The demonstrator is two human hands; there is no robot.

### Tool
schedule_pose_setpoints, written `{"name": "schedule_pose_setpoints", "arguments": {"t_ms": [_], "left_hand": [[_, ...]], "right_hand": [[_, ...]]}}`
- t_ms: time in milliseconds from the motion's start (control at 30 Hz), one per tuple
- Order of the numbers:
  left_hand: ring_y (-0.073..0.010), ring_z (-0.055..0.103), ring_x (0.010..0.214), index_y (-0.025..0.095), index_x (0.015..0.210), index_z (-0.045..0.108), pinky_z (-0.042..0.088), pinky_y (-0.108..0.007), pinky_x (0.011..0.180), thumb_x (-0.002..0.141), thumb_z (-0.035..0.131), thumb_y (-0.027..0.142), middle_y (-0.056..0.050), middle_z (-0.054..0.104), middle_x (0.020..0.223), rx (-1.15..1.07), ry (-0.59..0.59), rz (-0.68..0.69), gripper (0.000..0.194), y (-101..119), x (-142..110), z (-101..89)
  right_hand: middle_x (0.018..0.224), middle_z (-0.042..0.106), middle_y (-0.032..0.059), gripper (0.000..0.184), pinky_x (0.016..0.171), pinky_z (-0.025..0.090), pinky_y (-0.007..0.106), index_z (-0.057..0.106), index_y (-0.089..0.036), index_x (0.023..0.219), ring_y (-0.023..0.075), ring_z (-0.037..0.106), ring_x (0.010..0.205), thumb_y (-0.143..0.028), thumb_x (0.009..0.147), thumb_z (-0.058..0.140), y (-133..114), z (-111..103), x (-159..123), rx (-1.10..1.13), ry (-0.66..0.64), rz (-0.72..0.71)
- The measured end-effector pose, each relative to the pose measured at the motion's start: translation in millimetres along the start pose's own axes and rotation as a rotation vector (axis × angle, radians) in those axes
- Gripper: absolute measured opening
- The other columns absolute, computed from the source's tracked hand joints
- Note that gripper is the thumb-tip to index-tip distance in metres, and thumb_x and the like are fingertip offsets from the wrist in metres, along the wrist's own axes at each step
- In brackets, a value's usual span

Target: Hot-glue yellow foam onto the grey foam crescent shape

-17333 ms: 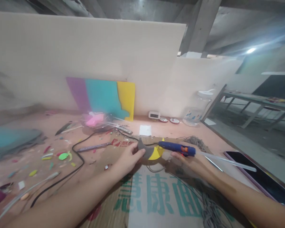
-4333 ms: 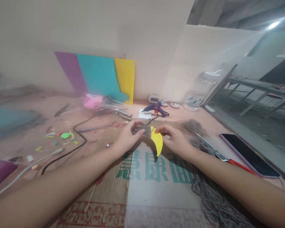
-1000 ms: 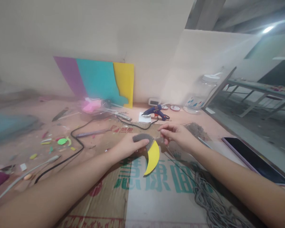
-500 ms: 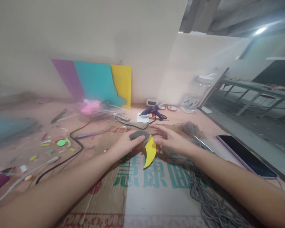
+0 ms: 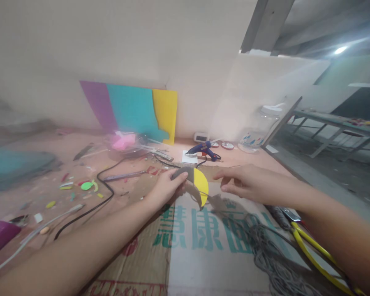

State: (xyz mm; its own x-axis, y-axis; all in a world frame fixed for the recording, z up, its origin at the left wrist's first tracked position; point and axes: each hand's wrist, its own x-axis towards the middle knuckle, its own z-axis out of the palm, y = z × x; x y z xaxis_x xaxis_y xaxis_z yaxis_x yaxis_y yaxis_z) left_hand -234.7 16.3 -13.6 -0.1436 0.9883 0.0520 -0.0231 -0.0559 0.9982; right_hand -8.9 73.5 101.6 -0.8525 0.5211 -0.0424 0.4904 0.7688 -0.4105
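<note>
My left hand (image 5: pixel 168 187) is closed on the grey-wrapped end of a crescent-shaped piece (image 5: pixel 201 183), thumb on top. Its bare yellow end curves toward me, and a grey strand crosses it near the tip. To the right, my right hand (image 5: pixel 243 181) hovers apart from the crescent, fingers loosely bent and separated, with nothing visible in them. A loose heap of grey yarn (image 5: pixel 265 250) lies below the right forearm. Under both hands is a cardboard sheet (image 5: pixel 200 267) with green printed characters.
A blue glue gun (image 5: pixel 203 149) rests on a white card at the back. Yellow-handled pliers (image 5: pixel 308 250) lie partly under my right forearm. A clear jug (image 5: pixel 255 131) stands back right; a striped board (image 5: pixel 132 111) leans on the wall. Scraps and a black cable (image 5: pixel 111 189) lie left.
My right hand has moved off the crescent to the right. The crescent has turned, showing more of its yellow face. The view shifted slightly, and the yellow-handled pliers now show.
</note>
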Motion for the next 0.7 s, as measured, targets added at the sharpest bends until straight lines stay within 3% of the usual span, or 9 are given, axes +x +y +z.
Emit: {"name": "schedule_pose_setpoints", "arguments": {"t_ms": [133, 233, 300, 367, 467, 600, 700], "left_hand": [[-0.0072, 0.043, 0.043, 0.016, 0.076, 0.052, 0.032, -0.019, 0.043, 0.076, 0.061, 0.046, 0.005, 0.05, 0.053, 0.016, 0.016, -0.006, 0.032, 0.1, 0.1, 0.1], [-0.0074, 0.043, 0.043, 0.016, 0.078, 0.051, 0.031, -0.019, 0.042, 0.075, 0.062, 0.047, 0.006, 0.05, 0.052, 0.02, 0.025, -0.022, 0.032, 1.7, -0.8, 1.1], [-0.0071, 0.043, 0.043, 0.017, 0.078, 0.05, 0.031, -0.019, 0.042, 0.075, 0.063, 0.047, 0.006, 0.05, 0.053, 0.006, 0.023, -0.028, 0.033, 2.6, -1.1, 1.7], [-0.0069, 0.044, 0.044, 0.017, 0.078, 0.05, 0.031, -0.018, 0.042, 0.074, 0.063, 0.048, 0.006, 0.05, 0.055, -0.015, 0.018, -0.047, 0.034, 2.7, -0.9, 1.9], [-0.0069, 0.045, 0.045, 0.017, 0.078, 0.05, 0.033, -0.018, 0.042, 0.074, 0.063, 0.049, 0.005, 0.052, 0.059, -0.031, 0.017, -0.052, 0.035, 0.7, 0.0, 1.5], [-0.0077, 0.047, 0.047, 0.016, 0.08, 0.052, 0.034, -0.019, 0.043, 0.075, 0.063, 0.049, 0.004, 0.053, 0.061, -0.022, 0.021, -0.032, 0.035, -3.2, 1.3, 0.6], [-0.0083, 0.047, 0.048, 0.016, 0.082, 0.053, 0.035, -0.019, 0.044, 0.074, 0.064, 0.049, 0.004, 0.053, 0.06, -0.02, 0.017, -0.032, 0.036, -3.5, 1.7, 0.5]], "right_hand": [[0.073, 0.068, 0.0018, 0.022, 0.051, 0.038, 0.026, 0.07, -0.024, 0.082, 0.0169, 0.06, 0.057, -0.04, 0.085, 0.055, 28.9, -14.6, 19.3, -0.107, -0.05, 0.106], [0.081, 0.07, 0.0044, 0.026, 0.057, 0.044, 0.027, 0.068, -0.021, 0.095, 0.0188, 0.064, 0.065, -0.042, 0.085, 0.056, 58.9, -24.4, 38.8, -0.018, 0.018, 0.197], [0.091, 0.071, 0.0084, 0.032, 0.066, 0.048, 0.029, 0.066, -0.018, 0.105, 0.0225, 0.066, 0.077, -0.041, 0.083, 0.06, 77.4, -25.5, 53.1, 0.0, 0.141, 0.292], [0.105, 0.069, 0.0131, 0.04, 0.078, 0.048, 0.034, 0.065, -0.015, 0.111, 0.0272, 0.064, 0.092, -0.036, 0.077, 0.068, 91.6, -20.8, 67.6, -0.023, 0.258, 0.344], [0.112, 0.067, 0.0138, 0.046, 0.084, 0.047, 0.035, 0.063, -0.015, 0.115, 0.0287, 0.062, 0.1, -0.031, 0.072, 0.073, 102.2, -6.5, 88.0, 0.009, 0.274, 0.32], [0.102, 0.07, 0.0116, 0.037, 0.074, 0.049, 0.029, 0.065, -0.017, 0.106, 0.0236, 0.064, 0.088, -0.035, 0.075, 0.072, 103.4, 14.3, 110.4, 0.092, 0.291, 0.266], [0.076, 0.07, 0.0105, 0.024, 0.06, 0.048, 0.029, 0.065, -0.014, 0.087, 0.0209, 0.063, 0.066, -0.035, 0.076, 0.071, 103.6, 26.6, 122.8, 0.14, 0.313, 0.291]]}}
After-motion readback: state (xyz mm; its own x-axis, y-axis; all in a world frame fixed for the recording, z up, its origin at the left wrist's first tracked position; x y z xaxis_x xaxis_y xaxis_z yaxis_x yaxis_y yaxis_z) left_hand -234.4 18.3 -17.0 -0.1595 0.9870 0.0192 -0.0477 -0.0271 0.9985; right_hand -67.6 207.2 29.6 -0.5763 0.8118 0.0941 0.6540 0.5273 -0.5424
